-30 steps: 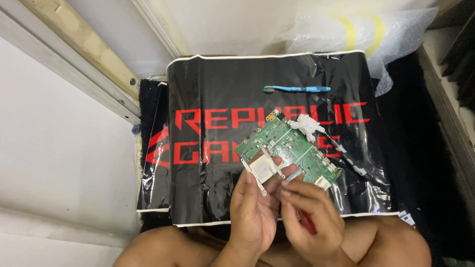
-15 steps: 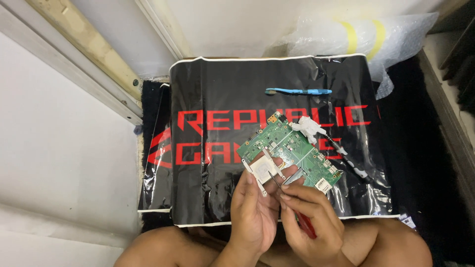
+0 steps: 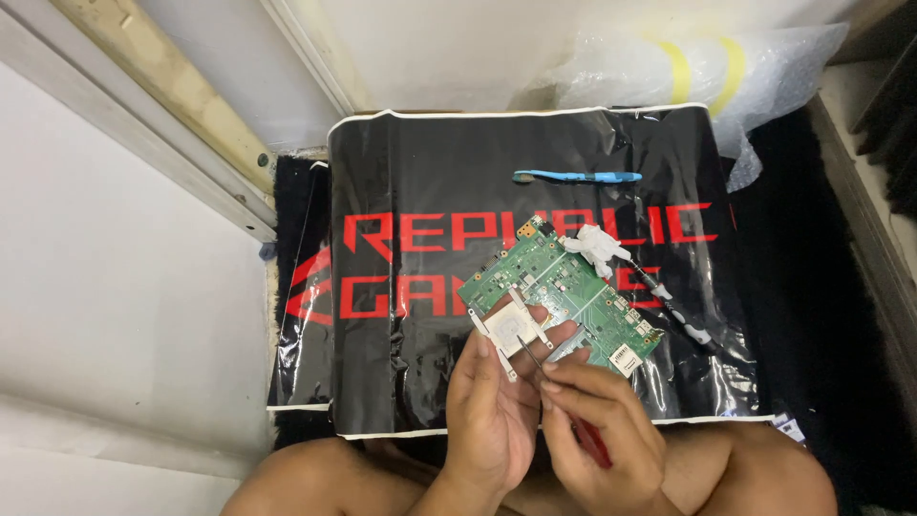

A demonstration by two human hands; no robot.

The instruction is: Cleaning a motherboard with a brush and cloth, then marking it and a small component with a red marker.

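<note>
I am gripping a red-handled screwdriver [image 3: 573,406] in my curled right hand [image 3: 597,430], its tip touching the silver bracket [image 3: 509,330] on the green circuit board [image 3: 564,291]. My left hand [image 3: 492,411] is closing loosely under that board's near edge, propping it above the black mat [image 3: 430,239]. Beyond the board, a blue brush [image 3: 576,177] is lying on the mat, with a white wad [image 3: 597,246] just beside the board's far corner.

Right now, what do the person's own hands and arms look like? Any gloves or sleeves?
Both are bare: the left hand and right hand wear no gloves, rings or watch that show, and no sleeves cover the forearms. Fingers are uncovered, nails short.
</note>
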